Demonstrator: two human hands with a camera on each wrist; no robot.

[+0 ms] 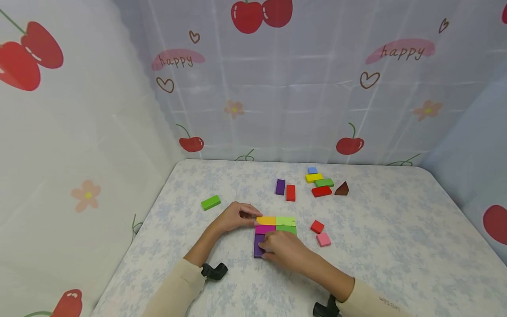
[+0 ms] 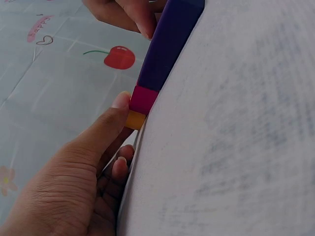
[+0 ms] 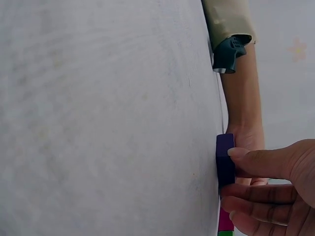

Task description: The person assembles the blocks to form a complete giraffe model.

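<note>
Head view has the near purple block (image 1: 257,242) on the worktop (image 1: 237,290) just left of my right hand (image 1: 288,249), its long axis running away from my body and its far end against the magenta block (image 1: 263,229). That hand is the nearer one, fingers and thumb curled in a grip on the purple; my left hand (image 1: 236,215), farther out and leftward, has its fingers bent round the left corner of the orange-yellow block (image 1: 266,220).
</note>
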